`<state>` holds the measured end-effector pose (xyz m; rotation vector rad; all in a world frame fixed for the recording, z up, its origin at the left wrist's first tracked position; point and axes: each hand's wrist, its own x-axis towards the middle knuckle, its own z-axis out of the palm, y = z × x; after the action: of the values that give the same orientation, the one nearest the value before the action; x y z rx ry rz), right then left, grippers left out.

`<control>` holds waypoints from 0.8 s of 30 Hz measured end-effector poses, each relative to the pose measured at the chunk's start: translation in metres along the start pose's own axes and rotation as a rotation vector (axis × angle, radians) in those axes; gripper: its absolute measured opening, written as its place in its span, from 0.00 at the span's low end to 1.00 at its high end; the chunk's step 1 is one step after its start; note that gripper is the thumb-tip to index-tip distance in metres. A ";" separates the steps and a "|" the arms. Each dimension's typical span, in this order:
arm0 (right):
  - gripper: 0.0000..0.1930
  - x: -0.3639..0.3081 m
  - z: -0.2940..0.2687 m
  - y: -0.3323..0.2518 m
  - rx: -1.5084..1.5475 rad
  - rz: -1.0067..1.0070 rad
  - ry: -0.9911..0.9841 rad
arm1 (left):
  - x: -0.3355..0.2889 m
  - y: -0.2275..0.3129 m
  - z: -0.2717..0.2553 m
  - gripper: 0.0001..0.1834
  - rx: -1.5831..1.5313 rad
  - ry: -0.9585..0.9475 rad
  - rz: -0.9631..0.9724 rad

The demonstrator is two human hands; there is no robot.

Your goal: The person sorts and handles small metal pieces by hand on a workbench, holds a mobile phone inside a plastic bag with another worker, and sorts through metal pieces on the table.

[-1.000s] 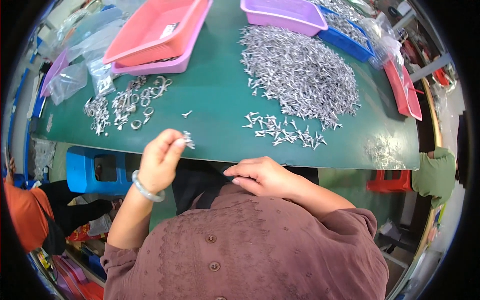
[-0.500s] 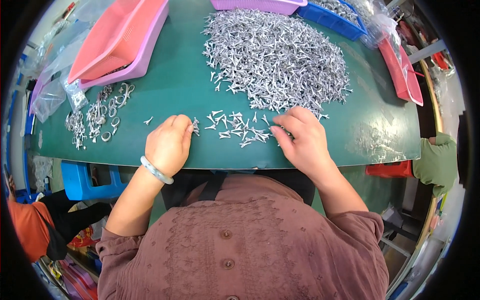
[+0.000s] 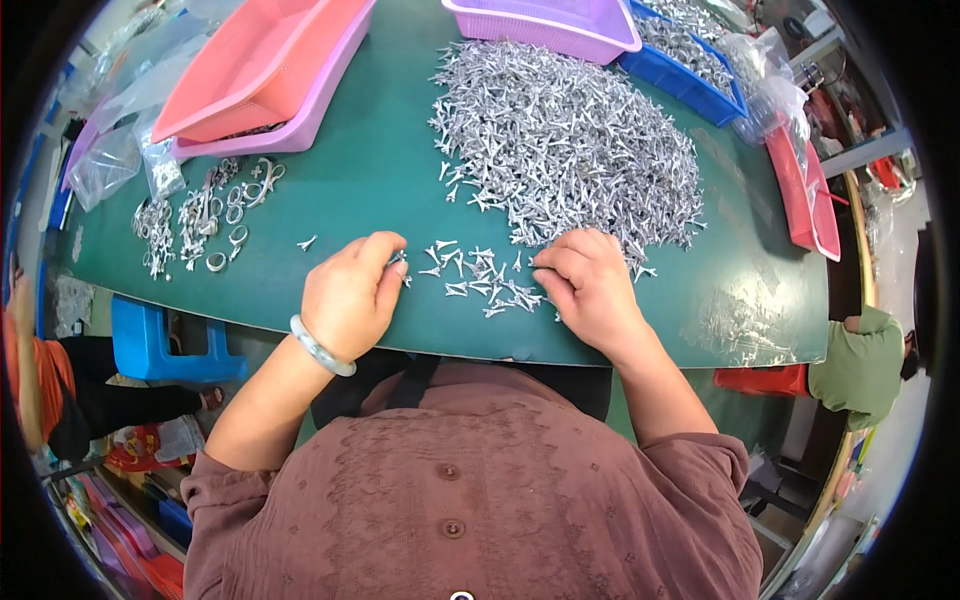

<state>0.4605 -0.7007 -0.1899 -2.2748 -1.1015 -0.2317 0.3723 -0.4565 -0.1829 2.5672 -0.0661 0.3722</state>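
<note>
Both hands over the near part of the green table (image 3: 380,190), palms down, forearms coming in from below. Left hand (image 3: 350,290): fingers curled, thumb drawn in close to the index finger, a small bunch of silver pieces (image 3: 399,258) pinched at the tips, their ends poking out on the right side of the grip; how many, cannot tell. Right hand (image 3: 588,285): fingers bent, thumb and index finger nearly meeting, pointing left; whether a piece sits between them, cannot tell. Between the two hands, a loose cluster (image 3: 487,275) of the same forked pieces lies flat on the table, its right edge just beside the right fingertips, its left edge a little apart from the left ones. Large heap (image 3: 570,140) of like pieces beyond, its near edge reaching behind the right hand's knuckles. One single piece (image 3: 307,243) lies alone, left of the left hand. Farther left, rings (image 3: 216,262) and other metal bits in small groups. Behind these, a salmon basket (image 3: 235,85) sits in a purple basket (image 3: 325,100). Beyond the heap, a second purple basket (image 3: 545,35) and, to its right, a blue tray (image 3: 690,92) holding more metal pieces. Pale bracelet (image 3: 322,350) on the left wrist.
</note>
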 end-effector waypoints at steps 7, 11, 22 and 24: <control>0.03 0.001 0.005 -0.001 -0.228 -0.001 -0.014 | 0.018 0.019 0.007 0.07 -0.045 -0.062 0.166; 0.06 0.000 -0.005 0.000 0.315 0.012 0.088 | 0.033 0.034 0.017 0.08 -0.066 -0.117 0.245; 0.04 -0.014 -0.014 0.011 0.775 0.091 0.136 | 0.068 0.041 0.049 0.05 0.009 -0.398 0.384; 0.04 -0.014 -0.015 0.011 0.797 0.111 0.141 | 0.069 0.040 0.050 0.05 -0.009 -0.411 0.394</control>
<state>0.4615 -0.7243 -0.1879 -1.5680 -0.7934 0.0870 0.4461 -0.5149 -0.1844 2.5736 -0.7253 -0.0221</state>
